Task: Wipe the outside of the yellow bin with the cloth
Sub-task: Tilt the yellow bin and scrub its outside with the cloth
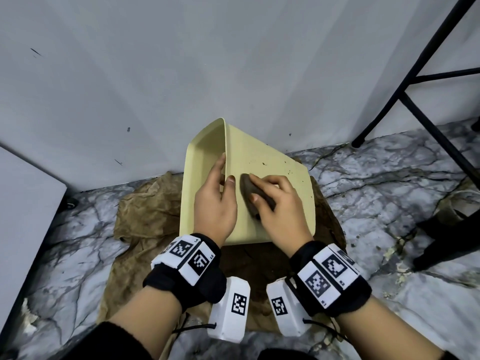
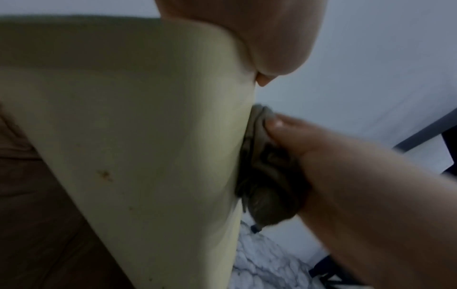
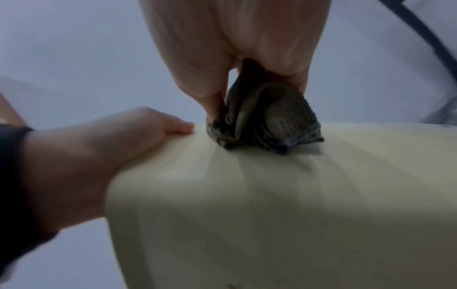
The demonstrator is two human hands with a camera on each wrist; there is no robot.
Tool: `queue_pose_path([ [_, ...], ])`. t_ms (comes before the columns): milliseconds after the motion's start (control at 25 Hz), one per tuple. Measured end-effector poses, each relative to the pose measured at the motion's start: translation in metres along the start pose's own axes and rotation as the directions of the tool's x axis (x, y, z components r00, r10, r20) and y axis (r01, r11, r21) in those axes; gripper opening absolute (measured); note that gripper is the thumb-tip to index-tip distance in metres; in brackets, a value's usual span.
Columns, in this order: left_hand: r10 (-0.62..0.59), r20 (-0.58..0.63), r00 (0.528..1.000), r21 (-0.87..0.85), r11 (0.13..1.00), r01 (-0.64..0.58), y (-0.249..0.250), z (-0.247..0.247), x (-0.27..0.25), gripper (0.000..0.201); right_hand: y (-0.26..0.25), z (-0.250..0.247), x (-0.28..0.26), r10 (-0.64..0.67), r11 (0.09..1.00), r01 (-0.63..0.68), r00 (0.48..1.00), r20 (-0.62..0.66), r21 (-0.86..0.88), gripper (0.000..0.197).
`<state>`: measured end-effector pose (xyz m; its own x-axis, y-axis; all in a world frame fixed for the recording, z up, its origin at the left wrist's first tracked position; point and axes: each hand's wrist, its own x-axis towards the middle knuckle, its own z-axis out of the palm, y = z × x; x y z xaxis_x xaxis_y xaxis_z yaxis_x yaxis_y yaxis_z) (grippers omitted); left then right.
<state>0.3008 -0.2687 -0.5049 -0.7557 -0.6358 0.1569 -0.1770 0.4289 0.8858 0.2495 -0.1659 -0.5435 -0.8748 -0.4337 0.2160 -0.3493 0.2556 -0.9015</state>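
The pale yellow bin [image 1: 272, 178] lies tipped on its side on brown sacking, its open mouth facing left and one outer wall turned up. My left hand [image 1: 217, 201] grips the bin's rim, fingers inside and thumb on the outer wall. My right hand [image 1: 279, 203] holds a bunched dark grey cloth [image 1: 253, 193] and presses it onto that upturned wall. Brown specks dot the wall beyond the cloth. The left wrist view shows the cloth [image 2: 267, 176] against the bin [image 2: 138, 136]. In the right wrist view the cloth [image 3: 267, 125] sits on the bin's wall [image 3: 272, 205].
Brown sacking [image 1: 145, 211] is spread on the marble-patterned floor [image 1: 376, 183] under the bin. A white wall [image 1: 181, 61] stands right behind it. Black metal legs [image 1: 405, 100] rise at the right, and a white panel [image 1: 23, 203] stands at the left.
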Motion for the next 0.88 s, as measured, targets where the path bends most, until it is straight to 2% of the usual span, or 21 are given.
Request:
queue_pose_path([
  [80,0.007,0.012,1.0,0.001,1.0,-0.007,-0.004,0.001,-0.003,0.043,-0.006,0.004,0.0,-0.034,0.999,0.034,0.999,0.024,0.005,0.038],
  [200,0.006,0.008,1.0,0.019,1.0,-0.006,-0.009,0.002,-0.001,0.043,0.007,0.005,0.003,-0.006,1.0,0.006,1.0,-0.008,-0.001,0.037],
  [400,-0.012,0.004,1.0,0.041,0.999,0.012,-0.016,-0.002,0.005,0.043,0.054,-0.009,0.011,0.212,0.977,-0.212,0.976,-0.055,-0.009,0.033],
  [560,-0.02,-0.001,1.0,0.049,0.999,0.02,-0.02,-0.003,0.01,0.043,0.093,-0.028,0.016,0.406,0.91,-0.408,0.913,-0.042,-0.071,0.034],
  [640,-0.02,-0.004,1.0,0.052,0.998,0.021,-0.021,-0.003,0.012,0.043,0.104,-0.034,0.019,0.463,0.88,-0.466,0.885,-0.052,-0.089,0.035],
  [800,-0.019,-0.02,1.0,0.111,0.994,0.021,-0.021,-0.005,0.013,0.044,0.101,-0.034,0.019,0.465,0.876,-0.469,0.883,-0.064,-0.112,0.037],
  [880,-0.013,-0.031,0.999,0.137,0.99,0.017,-0.019,-0.006,0.013,0.044,0.082,-0.024,0.015,0.42,0.903,-0.422,0.907,-0.042,-0.078,0.037],
])
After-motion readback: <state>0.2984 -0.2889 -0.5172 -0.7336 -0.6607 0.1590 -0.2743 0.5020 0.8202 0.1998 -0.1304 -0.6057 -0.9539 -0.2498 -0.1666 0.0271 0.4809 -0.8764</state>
